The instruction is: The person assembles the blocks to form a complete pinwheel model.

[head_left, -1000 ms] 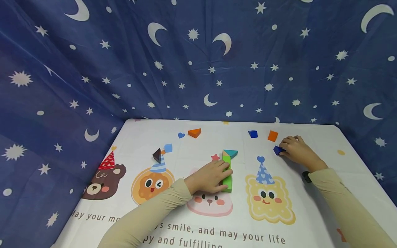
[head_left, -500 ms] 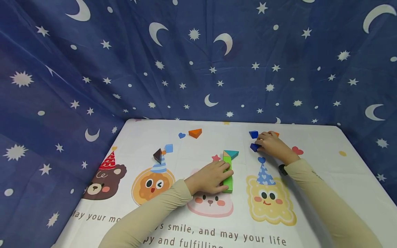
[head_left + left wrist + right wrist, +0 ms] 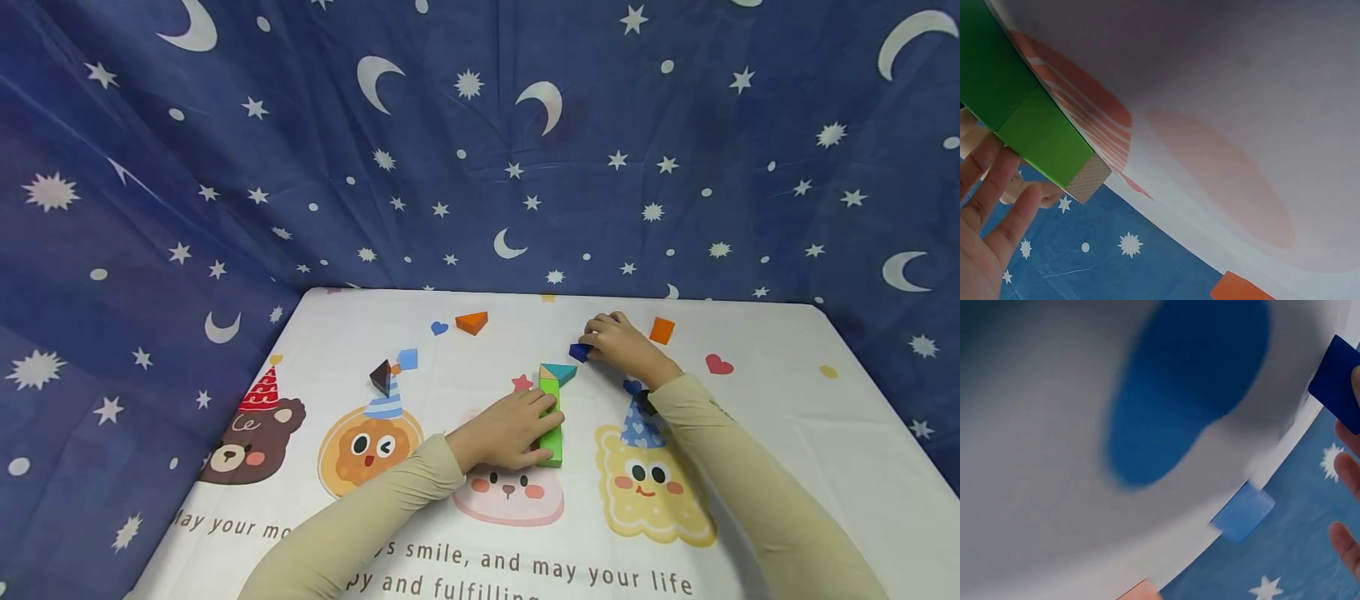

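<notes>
My left hand point(image 3: 513, 429) rests over a row of green blocks point(image 3: 551, 446) on the pink printed face, its fingers touching them. In the left wrist view a darker green block point(image 3: 991, 69) meets a lighter green block point(image 3: 1047, 134) that has a bare wood end. A teal triangular block point(image 3: 561, 372) lies at the row's far end. My right hand point(image 3: 622, 343) pinches a dark blue block point(image 3: 579, 352) just beyond and right of the teal one. In the right wrist view the pinched block shows at the right edge, partly cut off.
Behind my right hand another blue block point(image 3: 615, 317) is mostly hidden. An orange block point(image 3: 662, 330) lies to its right. Farther left are an orange triangular block point(image 3: 472, 322) and a dark brown block point(image 3: 381, 377). A starry blue curtain point(image 3: 480, 208) hangs behind the white printed tablecloth point(image 3: 787, 350).
My right hand has moved left with the dark blue block, from the right side to near the teal block, passing the orange block. My left hand has stayed on the green blocks.
</notes>
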Demonstrator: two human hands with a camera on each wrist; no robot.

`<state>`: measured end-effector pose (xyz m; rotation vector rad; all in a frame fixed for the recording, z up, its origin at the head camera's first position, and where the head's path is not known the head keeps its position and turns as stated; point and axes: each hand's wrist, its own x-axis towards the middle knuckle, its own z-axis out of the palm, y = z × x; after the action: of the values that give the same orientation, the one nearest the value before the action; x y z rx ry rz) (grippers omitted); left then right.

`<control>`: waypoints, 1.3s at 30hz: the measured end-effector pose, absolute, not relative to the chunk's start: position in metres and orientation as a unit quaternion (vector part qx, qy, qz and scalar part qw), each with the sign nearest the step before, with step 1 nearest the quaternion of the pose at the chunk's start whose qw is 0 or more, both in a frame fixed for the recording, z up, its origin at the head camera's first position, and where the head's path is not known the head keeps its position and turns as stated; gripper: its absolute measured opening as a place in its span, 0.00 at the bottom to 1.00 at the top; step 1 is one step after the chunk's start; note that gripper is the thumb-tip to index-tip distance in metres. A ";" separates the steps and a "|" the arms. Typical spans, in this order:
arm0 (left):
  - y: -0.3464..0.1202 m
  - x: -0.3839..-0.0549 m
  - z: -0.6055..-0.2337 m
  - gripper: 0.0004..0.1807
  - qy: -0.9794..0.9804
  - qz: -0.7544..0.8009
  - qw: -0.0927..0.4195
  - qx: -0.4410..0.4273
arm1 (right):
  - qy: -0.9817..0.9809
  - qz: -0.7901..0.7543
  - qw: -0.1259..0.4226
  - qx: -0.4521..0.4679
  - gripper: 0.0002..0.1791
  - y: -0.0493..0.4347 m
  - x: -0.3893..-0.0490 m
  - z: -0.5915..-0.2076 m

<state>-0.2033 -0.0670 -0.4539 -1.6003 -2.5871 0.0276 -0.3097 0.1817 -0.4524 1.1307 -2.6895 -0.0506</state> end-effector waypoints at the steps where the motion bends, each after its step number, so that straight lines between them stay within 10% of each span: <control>1: -0.067 -0.203 -0.453 0.23 -0.849 0.009 0.049 -0.525 | -0.914 -0.016 0.113 0.390 0.12 0.179 -0.310 -0.452; 39: -0.066 -0.203 -0.455 0.24 -0.849 0.008 0.055 -0.526 | -0.915 0.057 0.038 0.397 0.02 0.151 -0.305 -0.445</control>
<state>-0.2034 -0.0662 -0.4548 -1.5980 -2.5766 0.0241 -0.3053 0.1507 -0.4449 1.2179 -2.8080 0.1753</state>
